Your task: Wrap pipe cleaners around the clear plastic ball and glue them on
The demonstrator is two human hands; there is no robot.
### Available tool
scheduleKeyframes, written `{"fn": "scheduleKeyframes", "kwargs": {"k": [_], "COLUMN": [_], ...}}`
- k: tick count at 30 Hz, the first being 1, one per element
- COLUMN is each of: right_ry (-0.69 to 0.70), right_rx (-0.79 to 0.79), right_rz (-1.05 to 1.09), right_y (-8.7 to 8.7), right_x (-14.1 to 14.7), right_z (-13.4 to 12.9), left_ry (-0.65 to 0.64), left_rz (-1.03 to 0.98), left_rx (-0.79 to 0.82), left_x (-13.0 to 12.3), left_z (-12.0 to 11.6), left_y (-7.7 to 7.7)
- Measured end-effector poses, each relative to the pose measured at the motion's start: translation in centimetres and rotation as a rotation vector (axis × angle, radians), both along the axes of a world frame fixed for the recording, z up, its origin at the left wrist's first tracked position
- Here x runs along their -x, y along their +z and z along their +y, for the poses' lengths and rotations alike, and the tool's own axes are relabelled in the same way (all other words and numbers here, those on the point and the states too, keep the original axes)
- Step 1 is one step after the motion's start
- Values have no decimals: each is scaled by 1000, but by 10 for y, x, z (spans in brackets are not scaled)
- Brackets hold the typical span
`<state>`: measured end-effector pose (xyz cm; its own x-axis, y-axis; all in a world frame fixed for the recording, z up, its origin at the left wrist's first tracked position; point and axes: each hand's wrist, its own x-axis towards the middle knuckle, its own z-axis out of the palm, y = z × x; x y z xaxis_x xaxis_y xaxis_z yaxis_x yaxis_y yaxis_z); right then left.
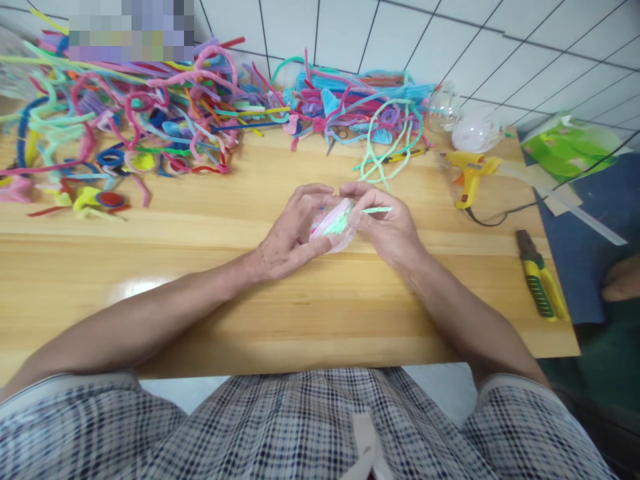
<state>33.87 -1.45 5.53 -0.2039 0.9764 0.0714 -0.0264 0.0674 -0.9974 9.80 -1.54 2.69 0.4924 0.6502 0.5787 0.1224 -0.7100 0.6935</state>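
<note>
Above the middle of the table, my left hand (295, 233) is wrapped round a small roundish piece (336, 227) banded with pale pink and mint-green fuzzy strips. Its edge looks whitish and see-through, and my fingers hide part of it. At the piece's right side, my right hand (385, 220) is closed in a pinch on a mint-green pipe cleaner (377, 210), whose end sticks out to the right. The pinching fingertips touch the banded piece.
Many coloured pipe cleaners (165, 100) are heaped along the table's back edge. On the right are a yellow glue gun (470, 175) with a cord, green-and-yellow pliers (540, 280) and clear round balls (475, 133). Scissors (331, 143) lie by the heap. Another person's limb (623, 279) shows far right.
</note>
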Motion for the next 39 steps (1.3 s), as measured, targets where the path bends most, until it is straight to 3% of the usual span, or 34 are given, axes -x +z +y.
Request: {"fn": "scheduleKeyframes", "kwargs": {"k": [8, 15, 25, 31, 39], "right_ry": [14, -25, 7, 120, 110], "right_rx": [16, -43, -108, 6, 61], "right_rz": [32, -27, -40, -8, 26], "right_y": [-7, 0, 1, 2, 2], "right_x": [1, 2, 0, -10, -10], "right_z": [1, -4, -3, 8, 8], "left_ry": [8, -17, 16, 0, -27], "left_rz": [-10, 32, 67, 13, -4], "left_rx": [-15, -22, 31, 38, 12], "left_x": [-1, 0, -1, -1, -1], "left_z": [2, 10, 5, 6, 6], "left_y": [-3, -10, 0, -3, -4]}}
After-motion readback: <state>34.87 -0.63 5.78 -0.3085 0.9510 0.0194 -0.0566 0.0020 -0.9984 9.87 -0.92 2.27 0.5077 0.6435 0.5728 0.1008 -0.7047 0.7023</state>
